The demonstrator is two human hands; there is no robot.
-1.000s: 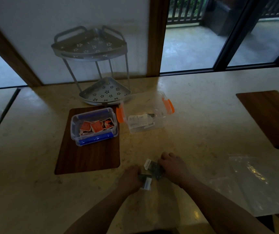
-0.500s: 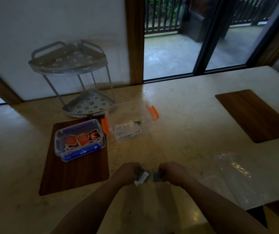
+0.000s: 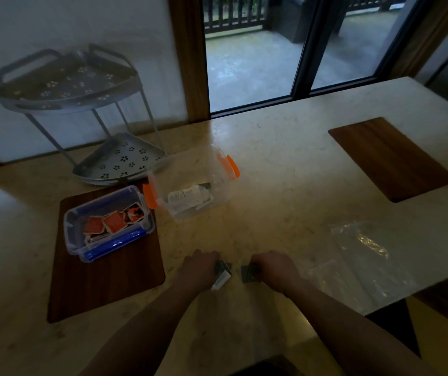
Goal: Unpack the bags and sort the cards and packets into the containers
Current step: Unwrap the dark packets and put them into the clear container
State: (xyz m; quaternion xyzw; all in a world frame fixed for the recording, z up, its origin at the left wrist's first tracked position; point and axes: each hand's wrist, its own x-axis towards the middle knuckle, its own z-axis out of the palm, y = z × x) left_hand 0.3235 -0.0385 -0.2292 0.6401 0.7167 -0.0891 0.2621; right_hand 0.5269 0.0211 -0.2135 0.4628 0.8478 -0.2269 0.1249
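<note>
Head view, from left to right: a blue-latched container [image 3: 108, 222] sits on a wooden mat [image 3: 103, 272] and holds orange-backed cards [image 3: 111, 221]; just beside it, on the bare stone counter [image 3: 285, 164], stands an orange-latched container [image 3: 191, 189] with pale packets [image 3: 187, 198] inside. Near the front edge, the left hand [image 3: 198, 270] is closed around a dark packet with a white end [image 3: 221, 274], and the right hand [image 3: 274, 268] is closed around a second dark packet [image 3: 248, 272]. Further right lies a flattened clear bag [image 3: 364, 256], apparently empty, though the dim light makes that hard to confirm.

A second ago both hands worked together over one dark bundle at the counter's front; half a second ago they had begun to draw apart, and now a clear gap of counter shows between the two pieces. I judge that the bundle has been split into separate packets, so each is ready to go into the orange-latched container, where similar packets already lie.

Both forearms reach forward from the bottom of the frame, converging toward the middle. Both hands are knuckles-up, fingers curled under and resting low on the counter, each gripping its own packet.
</note>
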